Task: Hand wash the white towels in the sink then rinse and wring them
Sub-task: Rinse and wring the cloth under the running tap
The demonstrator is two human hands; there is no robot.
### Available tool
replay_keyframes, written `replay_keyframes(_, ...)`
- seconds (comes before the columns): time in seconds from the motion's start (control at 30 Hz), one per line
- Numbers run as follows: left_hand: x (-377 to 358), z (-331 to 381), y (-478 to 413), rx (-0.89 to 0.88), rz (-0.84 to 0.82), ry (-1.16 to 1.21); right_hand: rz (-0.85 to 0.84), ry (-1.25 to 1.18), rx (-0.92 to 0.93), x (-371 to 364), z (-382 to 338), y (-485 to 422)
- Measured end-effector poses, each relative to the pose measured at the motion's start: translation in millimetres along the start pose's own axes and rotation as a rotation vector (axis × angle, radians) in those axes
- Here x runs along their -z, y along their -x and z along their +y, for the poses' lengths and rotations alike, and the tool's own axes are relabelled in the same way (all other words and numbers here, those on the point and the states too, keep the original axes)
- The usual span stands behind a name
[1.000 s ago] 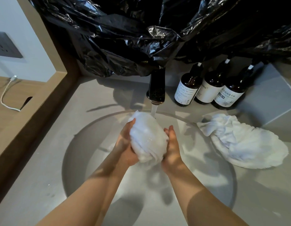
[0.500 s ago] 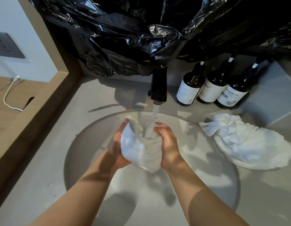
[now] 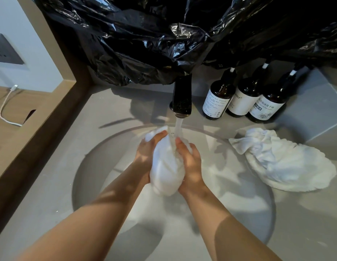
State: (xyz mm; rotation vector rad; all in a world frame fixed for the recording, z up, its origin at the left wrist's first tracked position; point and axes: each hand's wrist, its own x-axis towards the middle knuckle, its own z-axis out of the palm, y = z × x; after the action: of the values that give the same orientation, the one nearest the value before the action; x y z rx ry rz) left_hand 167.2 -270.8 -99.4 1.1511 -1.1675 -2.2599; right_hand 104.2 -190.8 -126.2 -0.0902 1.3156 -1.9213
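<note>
Sheet (image 3: 145, 44), black crumpled plastic, is hung across the whole top of the view, and the tap's base is hidden under it. Grey counter (image 3: 41, 213) is seen below, bounded on the left by a wooden ledge (image 3: 41, 132). A round sink (image 3: 92, 176) is set into the counter at centre. Second towel (image 3: 286, 166), white and bunched, is laid on the counter at the sink's right rim, partly over it, well apart from both hands. Two bare forearms are extended from the bottom edge to the middle of the sink. Towel (image 3: 165, 174), white and wadded into an upright lump, is held above the basin between the two hands, directly under the tap. Left hand (image 3: 145, 157) is wrapped round the towel's left side, with its fingers (image 3: 160, 134) curled over the top. Right hand (image 3: 192, 164) is clamped on the right side, fingers curled into the cloth at the upper end. Both grips are closed on the towel; nothing else is held. Three brown bottles (image 3: 245, 98) with white labels are stood in a row, side by side, at the back of the counter right of the tap. Tap (image 3: 181, 98), dark, is pointed down over the sink's far rim. A water stream (image 3: 178, 127) is delivered from it onto the towel's top, between the fingertips. A white cable (image 3: 5, 112) is laid on the wooden surface at far left, below a grey socket plate (image 3: 5, 51) on the wall.
</note>
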Motion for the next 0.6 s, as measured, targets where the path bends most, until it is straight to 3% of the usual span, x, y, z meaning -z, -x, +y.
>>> replay_keyframes(0.2,-6,-4,5,-0.048,0.158,-0.066,0.131,0.000,-0.190,-1,-9,-13)
replay_keyframes(0.33,6,-9,9,-0.131,0.182,-0.102,0.013,0.018,-0.404,3,-18,-15)
replay_keyframes(0.4,19,-7,10,-0.198,0.208,-0.109,0.014,0.334,-0.342,7,-13,-18)
replay_keyframes(0.5,49,-4,5,-0.229,0.261,-0.268,0.111,0.959,-0.087,35,-5,-20)
replay_keyframes(0.6,73,-7,6,-0.220,0.326,-0.561,-0.088,1.612,-0.086,56,-4,-19)
